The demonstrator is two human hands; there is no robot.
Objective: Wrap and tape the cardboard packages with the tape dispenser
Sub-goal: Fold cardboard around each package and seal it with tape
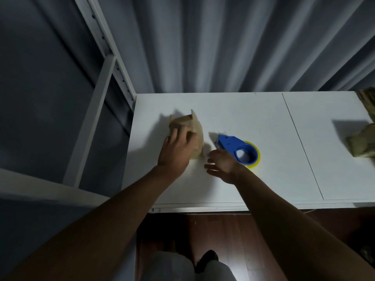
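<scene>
- The cardboard package (187, 131) lies on the white table (263, 118), left of the blue tape dispenser (235, 148).
- The left hand (176, 149) presses it, fingers spread.
- The right hand (221, 164), fingers apart and empty, is just beside the dispenser, whose long axis runs left-right; that hand is nearer.

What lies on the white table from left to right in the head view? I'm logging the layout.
Cardboard package under the left hand → right hand → blue tape dispenser → more cardboard packages at the right edge.
</scene>
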